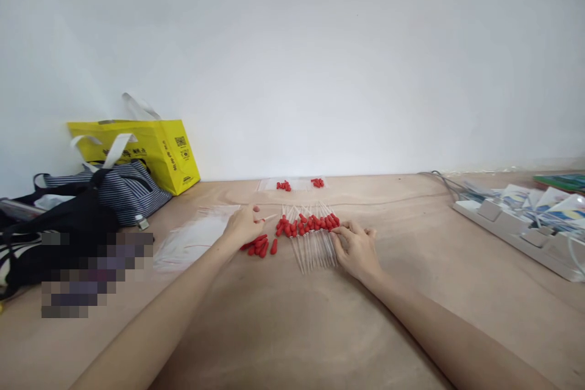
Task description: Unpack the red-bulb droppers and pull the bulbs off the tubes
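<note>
A row of clear thin droppers with red rubber bulbs (pixel 311 225) lies on the table before me, some tubes pointing away and others toward me. My left hand (pixel 243 226) is closed at the row's left side, pinching a dropper (pixel 271 217) whose pale tube sticks out to the right. Below that hand lies a small heap of loose red bulbs (pixel 261 247), partly covered by it. My right hand (pixel 356 248) is closed at the right end of the row, thumb and fingertips pinching a dropper there; its grip is partly hidden.
Clear plastic bags (pixel 183 247) lie left of my left hand. Farther back is another bag (pixel 299 184) with two groups of red bulbs. A yellow bag (pixel 176 158), a striped bag (pixel 132 189) and a black bag (pixel 77 225) stand left. A white power strip (pixel 516 237) lies right.
</note>
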